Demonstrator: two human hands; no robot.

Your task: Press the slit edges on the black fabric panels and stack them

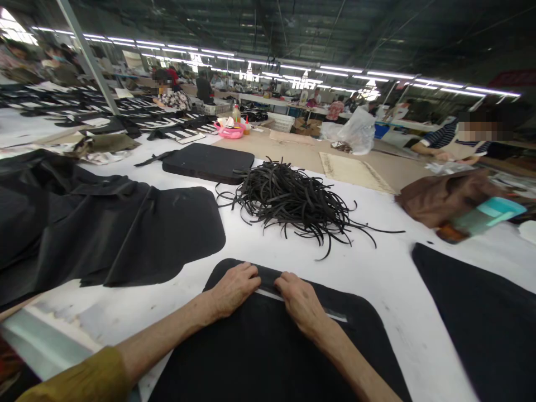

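A black fabric panel point(268, 352) with rounded corners lies flat on the white table in front of me. Across its far part runs a black strip point(268, 277), with a pale line point(270, 294) showing along its near side. My left hand point(238, 285) has its fingers curled down on the strip, left of the middle. Just to the right, my right hand point(299, 298) pinches at the same strip, a small gap between the two hands. The fingertips are partly hidden.
A tangled heap of narrow black strips point(293, 195) lies beyond the panel. Around it are a stack of black panels point(207, 162), draped black cloth point(167, 234), another black panel point(481, 312) and a teal-lidded bottle point(481, 219). A co-worker point(456, 139) sits at back right.
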